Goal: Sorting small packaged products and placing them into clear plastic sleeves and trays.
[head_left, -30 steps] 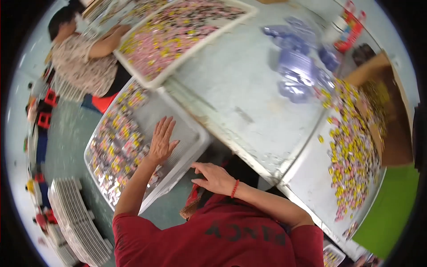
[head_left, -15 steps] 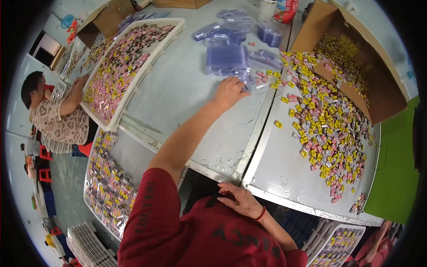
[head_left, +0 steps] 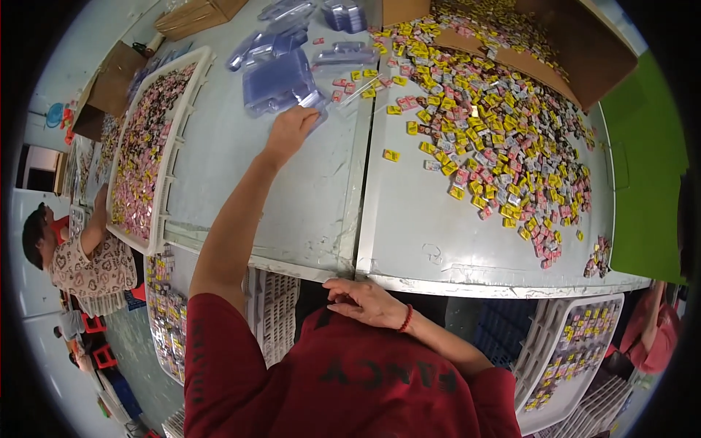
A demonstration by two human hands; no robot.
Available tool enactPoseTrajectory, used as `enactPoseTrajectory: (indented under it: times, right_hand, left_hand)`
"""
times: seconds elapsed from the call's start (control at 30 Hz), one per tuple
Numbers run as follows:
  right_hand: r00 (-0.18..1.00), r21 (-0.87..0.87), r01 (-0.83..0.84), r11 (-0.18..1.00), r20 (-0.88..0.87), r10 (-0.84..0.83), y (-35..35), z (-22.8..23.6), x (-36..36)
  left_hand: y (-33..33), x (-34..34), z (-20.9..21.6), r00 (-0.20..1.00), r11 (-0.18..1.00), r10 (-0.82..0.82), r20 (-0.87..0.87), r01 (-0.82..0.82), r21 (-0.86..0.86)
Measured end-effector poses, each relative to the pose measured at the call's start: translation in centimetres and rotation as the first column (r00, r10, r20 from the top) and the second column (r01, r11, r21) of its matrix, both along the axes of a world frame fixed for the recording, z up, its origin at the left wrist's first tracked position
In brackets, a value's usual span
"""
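My left hand (head_left: 292, 133) reaches far over the table, its fingers curled closed at the near edge of a stack of clear plastic trays (head_left: 274, 79). A clear tray edge (head_left: 318, 121) shows beside the fingers; the fingertips themselves are partly hidden. Close to my body, by the table's front edge, my right hand (head_left: 367, 303) hovers with loosely bent fingers apart, holding nothing. Right of the stack lie a few small yellow and pink pieces (head_left: 356, 76). A big spread of small yellow, pink and grey pieces (head_left: 482, 139) covers much of the right tabletop.
A cardboard box (head_left: 584, 51) lies tipped at the back right, spilling pieces. At left, a white crate (head_left: 164, 157) holds more pieces; a person (head_left: 80, 255) works beyond it. Stacked crates (head_left: 537, 379) stand below the table at right, near another person (head_left: 653, 332). A seam (head_left: 365, 160) divides the tabletop.
The view has swung to the right, so the table things sit further left. My left hand stays at the tray stack, and my right hand keeps its place near my body.
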State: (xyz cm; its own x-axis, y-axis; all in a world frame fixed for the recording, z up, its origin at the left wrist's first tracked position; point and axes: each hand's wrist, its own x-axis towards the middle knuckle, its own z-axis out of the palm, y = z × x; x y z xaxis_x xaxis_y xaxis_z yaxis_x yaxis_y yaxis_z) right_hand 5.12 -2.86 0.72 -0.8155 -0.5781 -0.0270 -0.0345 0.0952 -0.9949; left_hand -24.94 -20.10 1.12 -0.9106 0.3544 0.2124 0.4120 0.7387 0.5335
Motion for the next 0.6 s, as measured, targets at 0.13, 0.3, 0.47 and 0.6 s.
enactPoseTrajectory:
  times: [0.13,0.3,0.47,0.6]
  right_hand:
    - [0.999,0.057,0.010,0.998,-0.048,-0.007,0.0,0.1,0.4]
    - [0.999,0.133,0.036,0.990,0.005,-0.037,1.9,2.4,-0.1]
    - [0.731,0.048,0.650,0.758,0.231,-0.642,8.8,1.9,-0.8]
    - [0.512,0.134,0.856,0.498,-0.094,-0.854,14.2,1.4,-2.4]
  left_hand:
    - [0.6,0.6,-1.7,0.893,0.978,-0.134,-0.429,0.049,-0.204]
    - [1.6,2.7,2.7,0.900,1.000,0.022,-0.435,-0.012,0.025]
    - [7.0,13.0,3.2,0.711,0.838,-0.529,-0.462,0.525,-0.152]
    - [10.8,20.2,-0.4,0.732,0.776,-0.584,-0.350,0.631,0.026]
